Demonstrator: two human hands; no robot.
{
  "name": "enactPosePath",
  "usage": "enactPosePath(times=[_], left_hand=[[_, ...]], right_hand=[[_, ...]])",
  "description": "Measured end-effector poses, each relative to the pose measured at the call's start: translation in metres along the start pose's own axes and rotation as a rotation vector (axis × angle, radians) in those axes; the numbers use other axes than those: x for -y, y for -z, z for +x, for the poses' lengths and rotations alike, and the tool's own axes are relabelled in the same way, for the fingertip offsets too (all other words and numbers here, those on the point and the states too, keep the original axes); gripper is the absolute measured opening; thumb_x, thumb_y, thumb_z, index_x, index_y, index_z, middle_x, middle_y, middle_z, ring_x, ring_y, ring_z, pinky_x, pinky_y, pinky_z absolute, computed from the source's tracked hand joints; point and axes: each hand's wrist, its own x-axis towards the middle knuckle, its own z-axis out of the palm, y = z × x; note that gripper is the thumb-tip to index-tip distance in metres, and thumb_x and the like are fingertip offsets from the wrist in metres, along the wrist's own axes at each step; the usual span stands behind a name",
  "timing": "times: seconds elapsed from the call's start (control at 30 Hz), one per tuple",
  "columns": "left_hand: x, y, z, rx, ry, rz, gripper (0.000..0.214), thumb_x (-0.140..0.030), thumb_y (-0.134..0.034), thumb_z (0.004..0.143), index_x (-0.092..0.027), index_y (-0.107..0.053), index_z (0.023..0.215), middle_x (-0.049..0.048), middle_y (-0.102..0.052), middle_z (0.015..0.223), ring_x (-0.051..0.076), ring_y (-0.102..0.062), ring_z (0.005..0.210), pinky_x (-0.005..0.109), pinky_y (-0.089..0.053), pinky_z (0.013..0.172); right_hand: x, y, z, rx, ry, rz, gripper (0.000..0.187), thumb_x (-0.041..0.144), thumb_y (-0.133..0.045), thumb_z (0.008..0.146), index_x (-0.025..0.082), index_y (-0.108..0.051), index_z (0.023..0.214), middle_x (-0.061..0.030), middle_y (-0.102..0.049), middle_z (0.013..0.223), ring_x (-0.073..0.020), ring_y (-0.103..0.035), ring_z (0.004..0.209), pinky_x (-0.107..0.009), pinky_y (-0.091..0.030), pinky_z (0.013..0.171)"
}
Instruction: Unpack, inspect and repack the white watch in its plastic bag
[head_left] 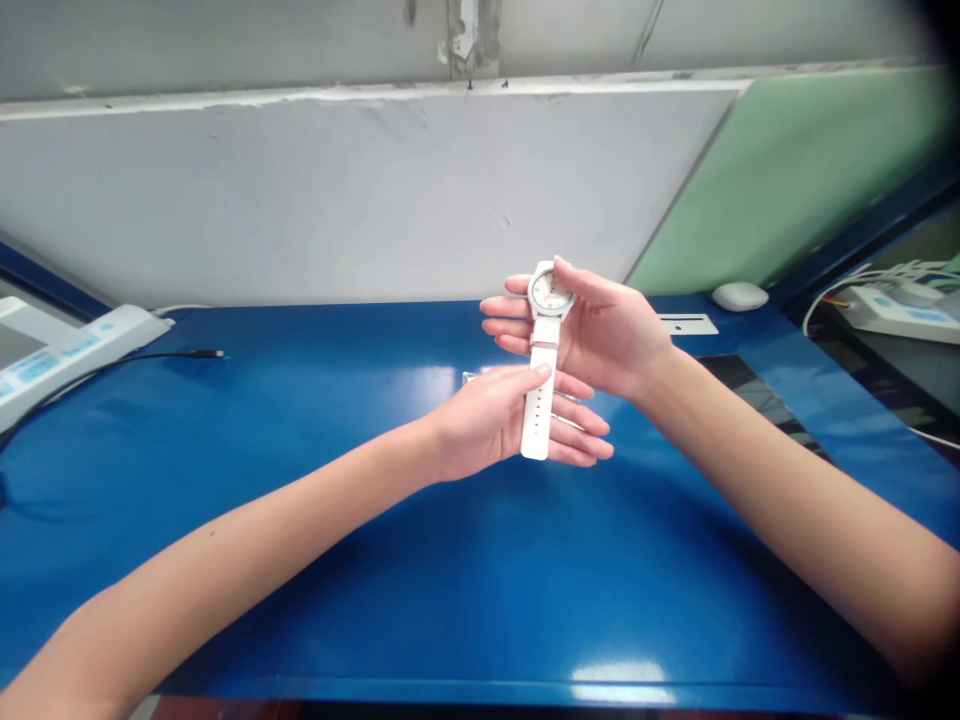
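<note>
White device (pixel 45 355) and a loose cable (pixel 150 358) sit far left on the blue table (pixel 375 560). Left hand (pixel 510 415) pinches the strap (pixel 538 420) end of a white watch (pixel 545 335), held upright above the table. Right hand (pixel 600 330) grips the dial end. Small white puck (pixel 739 296) at the far right.

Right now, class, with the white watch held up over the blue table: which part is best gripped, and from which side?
Pinch the watch by its round case, coming from the right, as the right hand does: the case is the rigid part, dial facing the viewer. The flat strap hangs below it; the left hand steadies it, thumb on front.
</note>
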Motion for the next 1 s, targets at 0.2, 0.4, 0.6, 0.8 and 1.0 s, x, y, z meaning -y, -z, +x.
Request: enactPosePath(times=[0.2,0.4,0.6,0.8,1.0], left_hand=[[-0.0004,0.0016,-0.0003,0.035,0.012,-0.006,0.036,-0.030,-0.037,0.103,-0.006,-0.063,0.102,0.0172,-0.072,0.091,0.026,-0.074,0.083,0.041,-0.056,0.083],[0.0004,0.0028,0.0006,0.197,0.032,0.010,0.039,-0.033,-0.037,0.103,-0.005,-0.065,0.106,0.0166,-0.071,0.095,0.026,-0.073,0.090,0.041,-0.053,0.088],[0.0026,0.0053,0.0011,0.137,0.015,0.015,0.036,-0.035,-0.043,0.101,-0.006,-0.065,0.104,0.0165,-0.071,0.095,0.026,-0.072,0.089,0.041,-0.053,0.088],[0.0019,0.0055,0.0018,0.083,0.011,0.019,0.036,-0.034,-0.044,0.101,-0.005,-0.066,0.102,0.0167,-0.071,0.094,0.026,-0.072,0.087,0.041,-0.053,0.087],[0.0003,0.0056,0.0007,0.121,0.007,0.027,0.033,-0.034,-0.048,0.099,-0.006,-0.066,0.103,0.0167,-0.071,0.096,0.026,-0.072,0.088,0.042,-0.052,0.088]], right_hand=[[-0.0002,-0.0007,0.0011,-0.022,-0.024,0.000,0.040,0.039,-0.040,0.100,0.013,-0.069,0.098,-0.0131,-0.076,0.102,-0.0213,-0.073,0.091,-0.037,-0.058,0.088],[-0.0009,-0.0023,0.0011,-0.022,-0.032,0.027,0.043,0.036,-0.034,0.101,0.011,-0.069,0.098,-0.0115,-0.077,0.095,-0.0209,-0.074,0.086,-0.034,-0.060,0.082],[-0.0011,-0.0018,0.0012,-0.041,-0.027,0.019,0.038,0.037,-0.039,0.100,0.013,-0.068,0.102,-0.0113,-0.077,0.097,-0.0206,-0.074,0.085,-0.037,-0.060,0.082],[-0.0009,-0.0012,0.0007,-0.034,-0.021,0.024,0.038,0.039,-0.039,0.100,0.013,-0.067,0.102,-0.0106,-0.077,0.095,-0.0208,-0.073,0.084,-0.037,-0.060,0.082],[-0.0006,0.0008,0.0005,-0.039,-0.032,-0.002,0.043,0.047,-0.039,0.098,0.014,-0.067,0.104,-0.0117,-0.076,0.097,-0.0218,-0.073,0.088,-0.038,-0.059,0.084]])
